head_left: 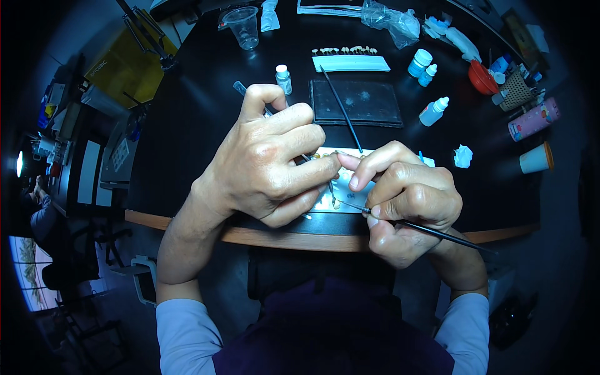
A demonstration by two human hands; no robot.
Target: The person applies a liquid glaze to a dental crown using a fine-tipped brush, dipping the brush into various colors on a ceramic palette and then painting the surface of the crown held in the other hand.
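Observation:
My left hand (265,153) is closed around a slim dark metal tool (306,157), mostly hidden by the fingers. At its lower tip sits a small tooth-shaped, cream-coloured piece (336,204). My right hand (415,200) pinches a fine brush (431,231) with a long black handle, its tip pointing left, right beside the small piece. I cannot tell whether they touch. The fingers of both hands meet above a white sheet or tile (353,184) holding small yellowish spots or pieces, partly covered by my hands.
Beyond my hands, another brush (342,106) leans across a black slab (384,103) and a white holder (353,64) with a row of tooth-shaped samples. Small bottles (434,112) stand around, with crumpled tissue (462,156) and a paper cup (535,159) at right. A clear cup (244,28) stands far left.

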